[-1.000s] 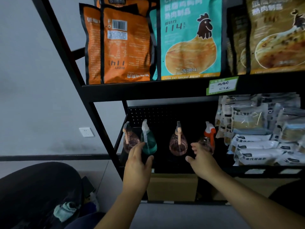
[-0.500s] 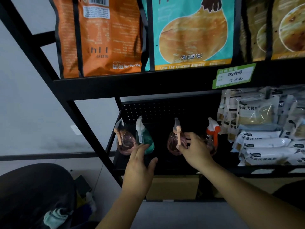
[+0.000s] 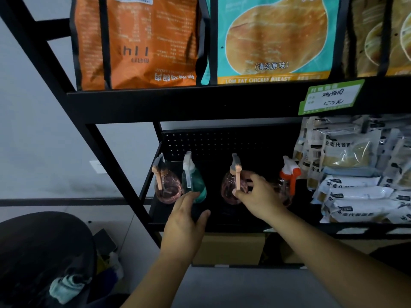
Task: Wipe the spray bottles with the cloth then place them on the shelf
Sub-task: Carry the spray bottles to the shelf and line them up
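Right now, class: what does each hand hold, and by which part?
The right hand grips the middle pink spray bottle round its body, below the trigger. The left hand holds nothing; its fingertips reach the teal spray bottle.

Your left hand (image 3: pixel 185 218) and right hand (image 3: pixel 261 197) are bare, with no gloves, rings or watch. Both your forearms are uncovered too; no sleeve reaches into view.

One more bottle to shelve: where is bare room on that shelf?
Bare shelf floor lies between the green bottle and the middle pink bottle. Crowded on the right, where the orange-trigger bottle adjoins stacked packets.
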`<state>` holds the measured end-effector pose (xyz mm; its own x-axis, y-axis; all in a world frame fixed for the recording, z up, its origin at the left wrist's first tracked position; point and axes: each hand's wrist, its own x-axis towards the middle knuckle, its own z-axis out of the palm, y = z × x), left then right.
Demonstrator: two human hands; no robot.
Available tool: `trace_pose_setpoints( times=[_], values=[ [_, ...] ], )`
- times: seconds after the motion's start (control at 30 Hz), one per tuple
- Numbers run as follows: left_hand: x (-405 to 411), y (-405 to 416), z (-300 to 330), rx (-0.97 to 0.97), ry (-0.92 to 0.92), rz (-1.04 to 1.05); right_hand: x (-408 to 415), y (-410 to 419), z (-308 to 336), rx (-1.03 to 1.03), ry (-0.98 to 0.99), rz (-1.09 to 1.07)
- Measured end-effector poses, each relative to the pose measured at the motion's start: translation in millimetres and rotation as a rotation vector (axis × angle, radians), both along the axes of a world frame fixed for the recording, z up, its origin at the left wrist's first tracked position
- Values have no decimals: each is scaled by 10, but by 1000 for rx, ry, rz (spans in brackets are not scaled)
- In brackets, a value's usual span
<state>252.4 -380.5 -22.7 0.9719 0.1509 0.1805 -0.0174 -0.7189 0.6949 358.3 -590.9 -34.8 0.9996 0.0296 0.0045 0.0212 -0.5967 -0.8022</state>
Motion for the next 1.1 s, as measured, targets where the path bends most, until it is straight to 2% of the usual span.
trace_pose_setpoints(
  times=[0.3,0.6,1.1],
  values=[
    [14,62,14,-49,5,41,49,124,-19,-39,-24,1],
    [47,153,25,-113,-8,110,111,221,-29,22,-34,42],
    [39,184,17,-131,-21,123,159,393,7,1,-54,35]
  ],
)
